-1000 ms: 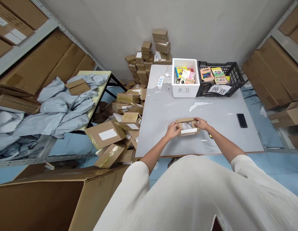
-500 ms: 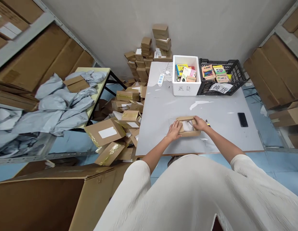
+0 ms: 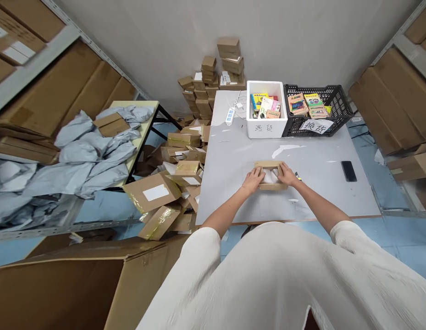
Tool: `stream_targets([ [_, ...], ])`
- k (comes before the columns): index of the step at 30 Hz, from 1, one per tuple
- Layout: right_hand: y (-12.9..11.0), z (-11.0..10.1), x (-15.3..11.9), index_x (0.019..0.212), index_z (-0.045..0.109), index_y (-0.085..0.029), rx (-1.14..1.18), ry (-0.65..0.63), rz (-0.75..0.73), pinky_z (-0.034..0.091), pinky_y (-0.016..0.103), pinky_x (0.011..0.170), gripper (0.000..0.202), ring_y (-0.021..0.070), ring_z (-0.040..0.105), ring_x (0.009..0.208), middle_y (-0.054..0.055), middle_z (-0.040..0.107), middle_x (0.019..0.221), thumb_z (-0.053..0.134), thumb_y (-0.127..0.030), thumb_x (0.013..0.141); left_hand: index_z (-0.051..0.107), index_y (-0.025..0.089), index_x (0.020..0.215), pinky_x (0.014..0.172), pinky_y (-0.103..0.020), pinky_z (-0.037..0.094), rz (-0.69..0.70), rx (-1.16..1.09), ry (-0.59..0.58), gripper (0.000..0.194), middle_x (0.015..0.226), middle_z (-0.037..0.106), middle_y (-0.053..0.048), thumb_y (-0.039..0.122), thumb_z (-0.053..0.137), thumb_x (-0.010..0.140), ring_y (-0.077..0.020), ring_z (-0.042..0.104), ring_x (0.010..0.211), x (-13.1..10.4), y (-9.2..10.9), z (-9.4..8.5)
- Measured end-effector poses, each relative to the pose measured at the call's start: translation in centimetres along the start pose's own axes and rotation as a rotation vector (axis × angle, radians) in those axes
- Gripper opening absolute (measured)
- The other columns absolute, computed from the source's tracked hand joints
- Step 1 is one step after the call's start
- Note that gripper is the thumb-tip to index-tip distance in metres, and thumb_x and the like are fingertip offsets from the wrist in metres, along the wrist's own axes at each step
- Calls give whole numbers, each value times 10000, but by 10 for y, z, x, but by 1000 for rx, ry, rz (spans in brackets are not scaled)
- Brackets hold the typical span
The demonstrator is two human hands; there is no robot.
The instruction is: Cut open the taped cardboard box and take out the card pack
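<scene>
A small open cardboard box point(image 3: 273, 186) rests on the grey table point(image 3: 229, 160), with whitish wrapping point(image 3: 269, 176) showing inside it. My left hand point(image 3: 254, 178) is closed on the box's left end, fingers over the edge. At the right end, my right hand point(image 3: 287, 174) grips the box in the same way, its fingers bent inward. Just right of that hand lies a small yellow and black tool point(image 3: 298, 176), partly hidden by the wrist.
White foam box point(image 3: 267, 129) and black crate point(image 3: 340, 121), both with small books, stand at the table's back. A phone point(image 3: 348, 171) lies right; a power strip point(image 3: 229, 116) back left. Cardboard parcels point(image 3: 156, 191) pile up left of the table, beyond them grey bags point(image 3: 75, 158).
Both hands have shifted slightly up with the box, and my left hand's fingers now reach further over its left end. The view has moved a little.
</scene>
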State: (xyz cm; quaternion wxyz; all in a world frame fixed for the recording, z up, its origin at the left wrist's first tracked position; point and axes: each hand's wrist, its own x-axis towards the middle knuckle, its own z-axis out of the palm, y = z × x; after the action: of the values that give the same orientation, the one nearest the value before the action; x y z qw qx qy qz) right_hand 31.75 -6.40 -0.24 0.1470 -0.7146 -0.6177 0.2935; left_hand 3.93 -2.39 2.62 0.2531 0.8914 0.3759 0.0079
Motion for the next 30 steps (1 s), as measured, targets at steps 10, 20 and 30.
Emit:
stream_targets([
  [10, 39, -28, -35, 1641, 443, -215, 66, 258, -26, 472, 571, 1213, 774, 359, 494, 1490, 191, 442, 1674, 561, -351, 889, 451, 247, 1630, 1370, -649, 101, -111, -81, 200, 920, 1784, 315, -216, 538, 851, 854, -458, 223, 1682, -34, -15, 0],
  [20, 21, -44, -36, 1490, 602, -194, -345, 153, -16, 472, 536, 1090, 562, 395, 565, 1239, 206, 614, 1381, 587, -268, 934, 343, 270, 1703, 1263, -563, 293, -65, -141, -24, 1287, 1806, 305, -195, 652, 938, 628, -479, 377, 1570, 19, -38, -7],
  [30, -45, -21, 19, 1087, 797, -200, -432, -292, -410, 453, 500, 1132, 227, 368, 646, 1224, 192, 740, 1195, 622, -179, 943, 406, 259, 1691, 1255, -579, 314, -73, -237, 23, 1314, 1784, 362, -168, 540, 996, 550, -501, 391, 1536, 20, -40, 6],
])
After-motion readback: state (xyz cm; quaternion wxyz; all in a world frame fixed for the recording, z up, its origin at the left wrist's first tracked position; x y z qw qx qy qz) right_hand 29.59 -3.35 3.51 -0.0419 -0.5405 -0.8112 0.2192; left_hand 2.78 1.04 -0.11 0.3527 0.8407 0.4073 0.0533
